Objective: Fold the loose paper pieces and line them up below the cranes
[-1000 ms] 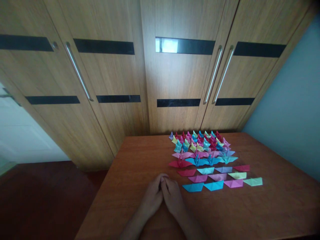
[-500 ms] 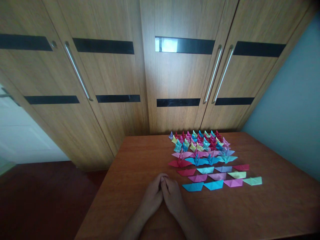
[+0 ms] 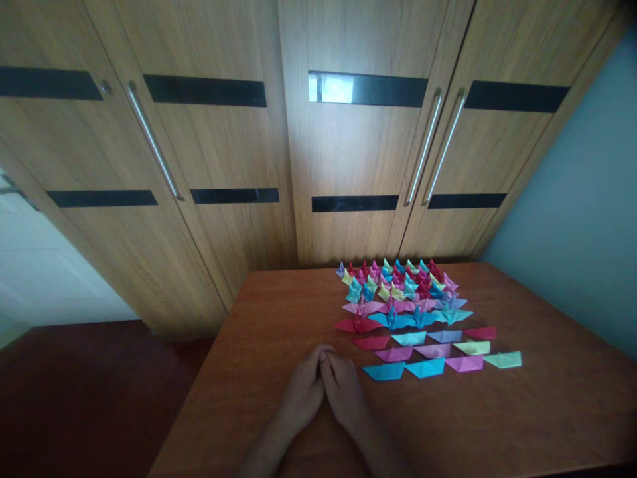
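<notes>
My left hand [image 3: 304, 388] and my right hand [image 3: 344, 388] rest together on the brown wooden table [image 3: 239, 372], touching at the thumbs and fingertips. The fingers of both are closed and folded inward, and no object shows in them; the palms are hidden. Just right of my right hand lie rows of flat folded paper boats, among them a blue one [image 3: 384, 372], a second blue one [image 3: 425, 368] and a pink one [image 3: 464, 364]. Behind these stand rows of paper cranes with spread wings, such as a red crane [image 3: 357, 325].
Several rows of smaller colourful folded paper figures [image 3: 398, 279] stand at the table's far edge. A wooden wardrobe [image 3: 348, 153] with metal handles rises behind it. To the right is a blue wall [image 3: 572, 219]; a white door [image 3: 54, 265] shows at the left.
</notes>
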Demonstrator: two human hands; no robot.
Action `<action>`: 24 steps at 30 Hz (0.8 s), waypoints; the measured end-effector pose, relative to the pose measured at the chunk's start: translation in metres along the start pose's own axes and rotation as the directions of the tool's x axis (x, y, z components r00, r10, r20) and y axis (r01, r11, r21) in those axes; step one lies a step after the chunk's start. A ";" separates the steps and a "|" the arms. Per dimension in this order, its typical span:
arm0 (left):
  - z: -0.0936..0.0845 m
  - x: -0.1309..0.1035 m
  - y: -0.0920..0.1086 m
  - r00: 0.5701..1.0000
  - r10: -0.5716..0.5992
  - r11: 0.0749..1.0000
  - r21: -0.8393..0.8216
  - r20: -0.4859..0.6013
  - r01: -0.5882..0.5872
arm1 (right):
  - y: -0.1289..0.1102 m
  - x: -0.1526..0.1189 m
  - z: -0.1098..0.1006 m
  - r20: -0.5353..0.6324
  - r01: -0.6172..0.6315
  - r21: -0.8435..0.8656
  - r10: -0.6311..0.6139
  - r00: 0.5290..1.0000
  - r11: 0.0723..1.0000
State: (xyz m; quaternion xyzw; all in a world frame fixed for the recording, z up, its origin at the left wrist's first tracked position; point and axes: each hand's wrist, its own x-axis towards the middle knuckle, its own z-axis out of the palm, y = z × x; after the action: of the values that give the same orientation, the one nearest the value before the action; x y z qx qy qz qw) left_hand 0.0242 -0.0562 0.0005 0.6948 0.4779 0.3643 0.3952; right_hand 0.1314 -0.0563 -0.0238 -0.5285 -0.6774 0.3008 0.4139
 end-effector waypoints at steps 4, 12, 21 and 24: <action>0.000 -0.001 -0.001 1.000 0.011 1.000 -0.001 -0.005 -0.011 | 0.002 -0.002 0.001 -0.017 0.003 -0.024 -0.003 1.000 1.000; 0.000 0.000 -0.002 1.000 0.024 1.000 -0.004 -0.002 -0.024 | 0.001 -0.002 0.000 -0.011 0.005 -0.024 -0.005 1.000 1.000; 0.001 -0.001 -0.001 1.000 0.008 1.000 -0.010 -0.010 -0.008 | 0.000 -0.002 -0.001 -0.004 -0.013 -0.048 0.013 1.000 0.999; 0.001 -0.001 -0.002 1.000 0.008 1.000 -0.009 -0.012 -0.008 | 0.001 -0.002 0.000 0.007 -0.006 -0.037 0.007 1.000 0.999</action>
State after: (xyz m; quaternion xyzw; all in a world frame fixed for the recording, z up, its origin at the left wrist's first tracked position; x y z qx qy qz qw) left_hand 0.0242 -0.0565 -0.0018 0.6927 0.4758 0.3722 0.3939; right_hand 0.1318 -0.0574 -0.0254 -0.5371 -0.6827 0.2916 0.4005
